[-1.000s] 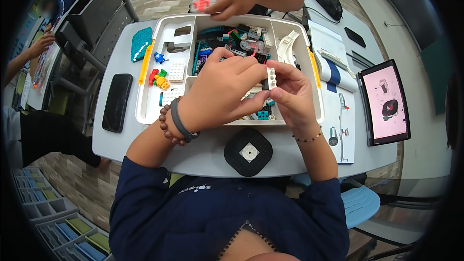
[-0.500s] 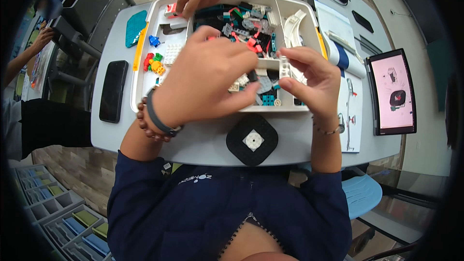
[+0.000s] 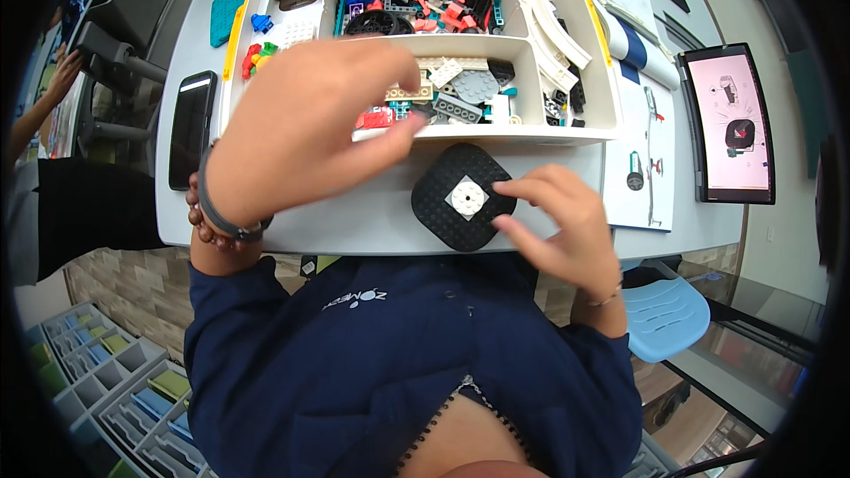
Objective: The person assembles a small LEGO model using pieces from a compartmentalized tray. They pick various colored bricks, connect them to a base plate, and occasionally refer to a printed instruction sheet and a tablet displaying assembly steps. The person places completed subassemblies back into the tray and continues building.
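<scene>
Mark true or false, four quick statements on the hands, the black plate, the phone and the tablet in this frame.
1. The right hand has its fingers at the black plate. True.
2. The black plate lies inside the parts tray. False: it lies on the table in front of the tray.
3. The phone lies to the left of the tray. True.
4. The left hand rests on the tablet. False: it is over the tray's near left part.

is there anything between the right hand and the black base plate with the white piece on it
Nothing visible does. The right hand sits at the right edge of the black base plate, fingertips at or on its rim, and the white piece at its centre lies uncovered. The left hand hovers apart, over the sorting tray.
</scene>
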Motion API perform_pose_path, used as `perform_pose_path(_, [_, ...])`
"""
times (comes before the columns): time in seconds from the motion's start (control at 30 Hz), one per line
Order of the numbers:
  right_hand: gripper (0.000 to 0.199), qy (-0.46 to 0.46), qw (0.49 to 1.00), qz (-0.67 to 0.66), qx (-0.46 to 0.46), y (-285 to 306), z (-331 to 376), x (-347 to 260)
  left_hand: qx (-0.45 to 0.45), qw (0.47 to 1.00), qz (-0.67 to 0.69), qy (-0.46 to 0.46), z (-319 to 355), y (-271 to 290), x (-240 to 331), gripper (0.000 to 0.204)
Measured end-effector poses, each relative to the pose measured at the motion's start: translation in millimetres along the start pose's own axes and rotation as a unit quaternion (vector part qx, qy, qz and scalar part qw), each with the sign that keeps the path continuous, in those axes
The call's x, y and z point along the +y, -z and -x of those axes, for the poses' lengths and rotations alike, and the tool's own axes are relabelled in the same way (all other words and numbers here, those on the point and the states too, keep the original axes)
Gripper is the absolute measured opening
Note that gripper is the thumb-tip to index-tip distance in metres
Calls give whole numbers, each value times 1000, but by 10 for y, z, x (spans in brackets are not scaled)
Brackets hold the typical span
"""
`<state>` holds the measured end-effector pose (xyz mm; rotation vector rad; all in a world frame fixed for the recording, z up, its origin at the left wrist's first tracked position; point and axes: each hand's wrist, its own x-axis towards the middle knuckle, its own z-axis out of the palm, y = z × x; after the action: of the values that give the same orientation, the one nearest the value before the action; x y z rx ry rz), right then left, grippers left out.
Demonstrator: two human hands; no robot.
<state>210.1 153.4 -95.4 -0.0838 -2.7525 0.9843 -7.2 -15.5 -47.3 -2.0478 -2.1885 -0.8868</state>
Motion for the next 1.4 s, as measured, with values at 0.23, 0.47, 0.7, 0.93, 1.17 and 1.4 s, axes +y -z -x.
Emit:
perform_pose_path(0.23, [40, 2, 986, 151, 64, -437, -26, -67, -198, 964, 87, 153, 544, -277, 228, 30])
perform_pose_path(0.47, [34, -65, 979, 78, 177, -533, 27, 35, -78, 935, 178, 296, 672, -932, 354, 40])
perform_pose_path(0.7, [29, -193, 952, -146, 188, -779, 156, 114, 45, 946, 216, 238, 570, -1286, 474, 27])
perform_pose_path(0.93, [21, -77, 899, -287, 323, -753, 272, 57, 133, 887, 432, 94, 519, -1221, 613, 40])
perform_pose_path(1.17, [27, 54, 917, -138, 370, -531, 144, -29, 30, 866, 488, 104, 366, -1030, 624, 76])
perform_pose_path(1.4, [45, 119, 913, -53, 387, -333, -152, -148, 134, 877, 457, 61, 321, -1035, 641, 70])
